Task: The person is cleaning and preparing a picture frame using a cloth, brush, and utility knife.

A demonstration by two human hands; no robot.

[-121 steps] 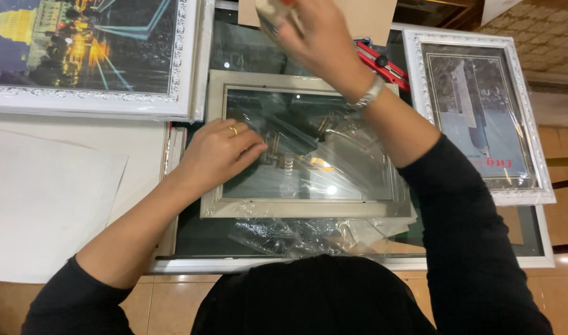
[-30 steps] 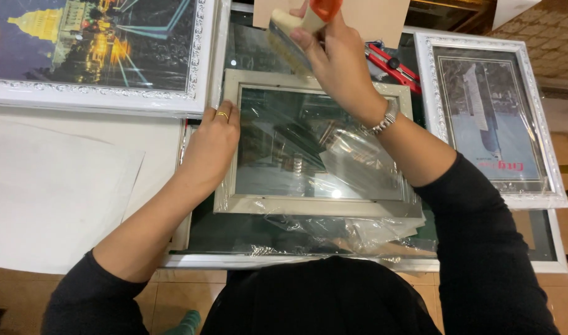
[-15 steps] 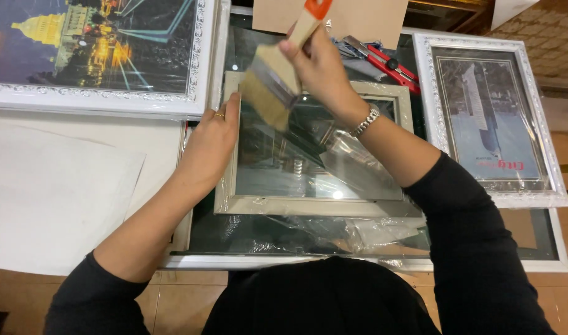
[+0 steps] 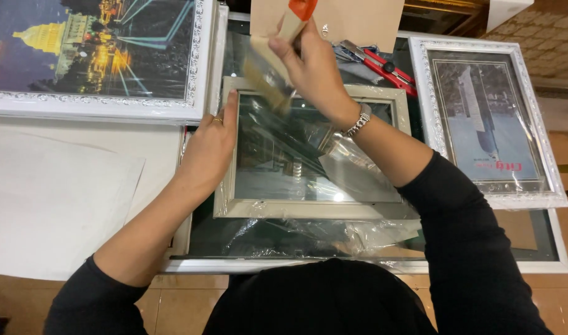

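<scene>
Fingers [image 4: 302, 53] of the right hand [image 4: 315, 71] pinch a brush [image 4: 268, 71], bristles slanting toward seven o'clock onto the glass [image 4: 296, 155], left hand [image 4: 213, 146] flat at nine.

At ten o'clock a white ornate-framed night cityscape picture [image 4: 92, 46] lies flat, its lower edge beside a large white paper sheet [image 4: 48, 205] that spreads toward eight o'clock. At three o'clock a second white-framed picture [image 4: 485, 118], wrapped in clear film, shows a tall pale tower. A red utility knife [image 4: 383, 65] rests at one o'clock, just below a brown cardboard piece [image 4: 352, 18]. Crumpled clear plastic wrap [image 4: 321, 232] lies at six o'clock on the glass tabletop [image 4: 532, 239].
</scene>
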